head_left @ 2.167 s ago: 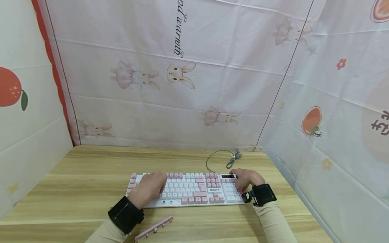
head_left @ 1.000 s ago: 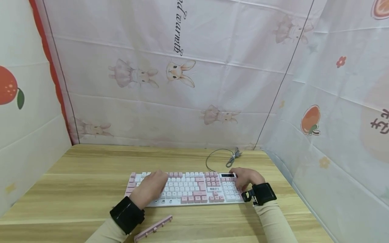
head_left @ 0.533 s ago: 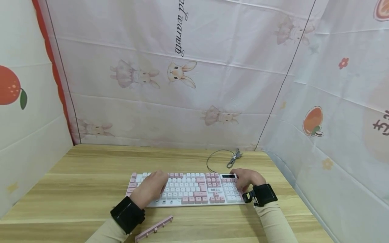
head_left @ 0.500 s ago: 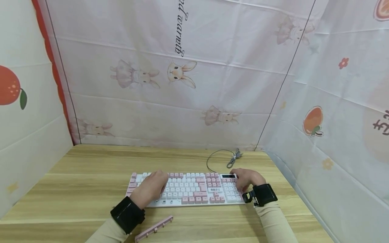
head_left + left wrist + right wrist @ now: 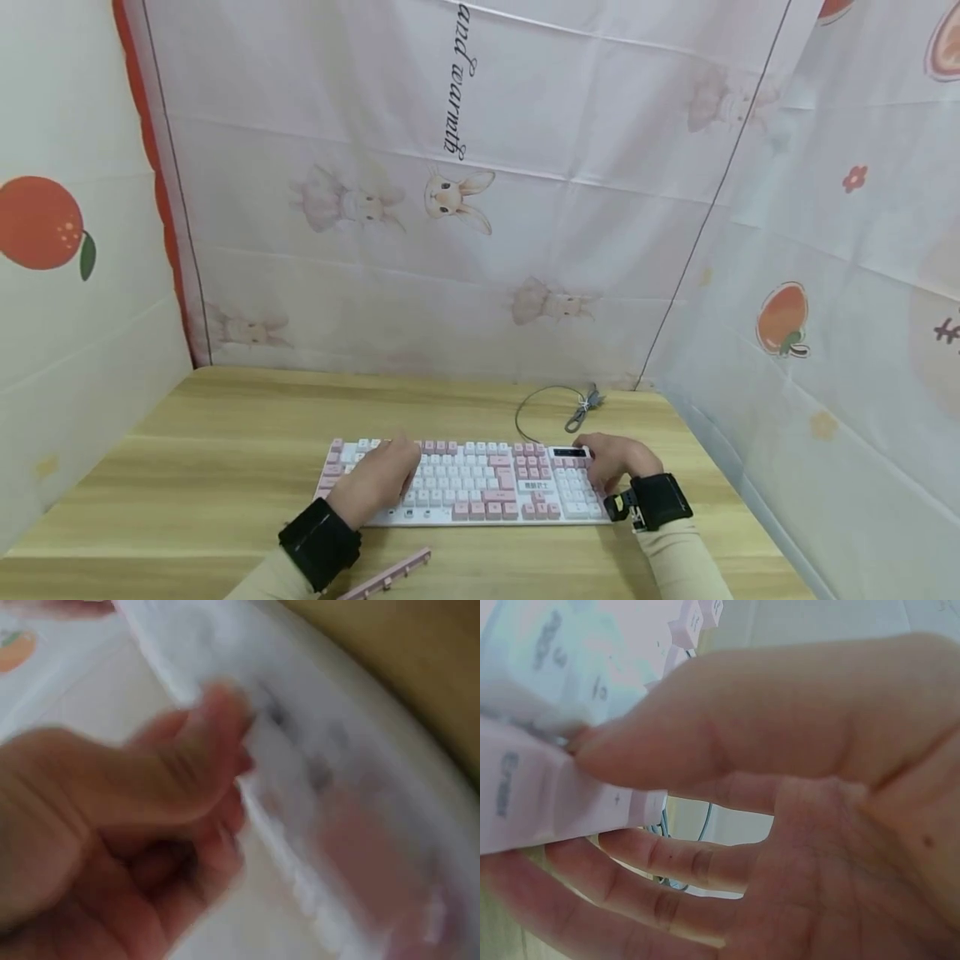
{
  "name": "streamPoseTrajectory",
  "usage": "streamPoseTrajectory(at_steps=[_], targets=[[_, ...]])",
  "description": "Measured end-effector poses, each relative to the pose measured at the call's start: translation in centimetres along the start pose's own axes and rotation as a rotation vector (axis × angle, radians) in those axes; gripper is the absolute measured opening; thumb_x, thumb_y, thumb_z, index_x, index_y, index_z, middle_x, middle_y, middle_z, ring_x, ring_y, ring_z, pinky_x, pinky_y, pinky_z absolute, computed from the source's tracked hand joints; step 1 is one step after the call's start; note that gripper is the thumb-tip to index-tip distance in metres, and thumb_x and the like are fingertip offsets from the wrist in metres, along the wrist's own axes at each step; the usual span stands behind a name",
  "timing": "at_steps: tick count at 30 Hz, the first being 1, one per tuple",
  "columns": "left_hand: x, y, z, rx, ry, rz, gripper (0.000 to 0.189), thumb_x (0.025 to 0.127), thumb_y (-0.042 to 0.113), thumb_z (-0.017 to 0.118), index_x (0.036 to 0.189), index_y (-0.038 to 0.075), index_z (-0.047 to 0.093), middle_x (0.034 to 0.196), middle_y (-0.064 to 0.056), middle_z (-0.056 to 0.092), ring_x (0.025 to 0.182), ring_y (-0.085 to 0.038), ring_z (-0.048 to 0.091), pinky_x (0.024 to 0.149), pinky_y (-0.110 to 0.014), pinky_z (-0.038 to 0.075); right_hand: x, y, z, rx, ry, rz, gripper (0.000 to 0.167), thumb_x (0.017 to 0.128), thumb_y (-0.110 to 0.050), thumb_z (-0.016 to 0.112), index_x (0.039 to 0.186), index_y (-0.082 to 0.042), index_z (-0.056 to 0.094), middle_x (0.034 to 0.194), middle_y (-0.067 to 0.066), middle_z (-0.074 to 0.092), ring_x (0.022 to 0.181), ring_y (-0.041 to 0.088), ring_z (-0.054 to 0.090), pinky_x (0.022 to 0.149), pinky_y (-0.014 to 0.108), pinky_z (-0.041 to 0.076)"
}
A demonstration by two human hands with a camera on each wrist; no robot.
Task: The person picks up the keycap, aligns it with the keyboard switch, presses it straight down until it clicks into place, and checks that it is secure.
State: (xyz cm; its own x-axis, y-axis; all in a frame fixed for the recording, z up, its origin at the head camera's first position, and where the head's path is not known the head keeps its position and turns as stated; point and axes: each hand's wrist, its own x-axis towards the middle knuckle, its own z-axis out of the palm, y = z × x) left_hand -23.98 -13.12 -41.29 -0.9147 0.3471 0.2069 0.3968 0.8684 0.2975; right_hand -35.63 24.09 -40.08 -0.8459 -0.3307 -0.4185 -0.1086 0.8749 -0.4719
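Observation:
A white and pink keyboard [image 5: 480,482] lies on the wooden table. My left hand [image 5: 378,482] is over its left part, hiding many keys. In the left wrist view that hand [image 5: 142,817] has curled fingers, with thumb and index together beside the keyboard [image 5: 300,750]; blur hides whether anything small is between them. My right hand [image 5: 621,458] grips the right edge: in the right wrist view its thumb [image 5: 652,742] presses the top beside the key column and the fingers [image 5: 660,892] reach underneath. A pink space bar keycap [image 5: 390,575] lies loose in front, its stems showing.
The keyboard's grey cable [image 5: 592,400] lies bundled behind its right end. Printed fabric walls [image 5: 412,275] enclose the wooden table [image 5: 247,417] at the back and both sides. The table's surface extends left of the keyboard.
The head view has shifted, so the scene sits slightly lower and to the right. Both hands keep nearly the same places on the keyboard, and the loose space bar keycap stays in front.

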Motion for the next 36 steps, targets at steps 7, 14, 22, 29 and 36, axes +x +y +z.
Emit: streamPoseTrajectory(at_steps=[7,14,22,29,36], targets=[[-0.4,-0.3,0.1,-0.036,0.028,0.089,0.039,0.07,-0.025,0.06,0.058,0.011,0.053,0.056,0.006,0.041,0.052,-0.006,0.032,0.05,-0.02,0.026,-0.5,0.3,0.3,-0.013,0.007,0.004,0.068,0.074,0.012,0.069,0.139,-0.004,0.055,0.117,0.014,0.061,0.086,0.022,0.065,0.069,0.04,0.061],[-0.8,0.6,-1.1,-0.004,0.02,0.044,0.042,0.071,-0.022,0.071,0.068,0.014,0.049,0.065,0.004,0.043,0.061,-0.01,0.038,0.057,-0.023,0.031,-0.6,0.1,0.0,-0.028,0.005,-0.01,0.069,0.074,0.01,0.071,0.14,-0.004,0.053,0.118,0.014,0.061,0.088,0.022,0.065,0.07,0.04,0.062],[-1.4,1.9,-2.5,-0.046,-0.084,0.078,0.026,0.07,-0.008,0.085,0.075,0.012,0.069,0.072,0.005,0.06,0.065,-0.006,0.048,0.059,-0.023,0.041,-0.4,0.3,0.1,-0.011,-0.004,-0.012,0.072,0.074,0.01,0.069,0.142,-0.005,0.052,0.12,0.016,0.06,0.086,0.023,0.065,0.072,0.042,0.062],[-2.3,2.4,-2.9,-0.119,-0.236,0.077,0.021,0.074,0.009,0.089,0.08,0.014,0.07,0.075,0.007,0.062,0.067,-0.004,0.051,0.061,-0.023,0.044,-0.2,0.4,0.4,-0.014,-0.015,-0.004,0.072,0.075,0.009,0.07,0.143,-0.006,0.052,0.122,0.017,0.059,0.087,0.023,0.065,0.072,0.041,0.061],[-2.9,2.5,-3.0,-0.114,-0.341,-0.022,0.024,0.074,0.014,0.09,0.072,0.018,0.067,0.07,0.01,0.059,0.064,-0.007,0.052,0.06,-0.025,0.044,-0.1,0.1,0.1,-0.025,-0.004,-0.016,0.072,0.075,0.008,0.07,0.143,-0.006,0.051,0.121,0.017,0.059,0.085,0.023,0.065,0.071,0.041,0.062]])
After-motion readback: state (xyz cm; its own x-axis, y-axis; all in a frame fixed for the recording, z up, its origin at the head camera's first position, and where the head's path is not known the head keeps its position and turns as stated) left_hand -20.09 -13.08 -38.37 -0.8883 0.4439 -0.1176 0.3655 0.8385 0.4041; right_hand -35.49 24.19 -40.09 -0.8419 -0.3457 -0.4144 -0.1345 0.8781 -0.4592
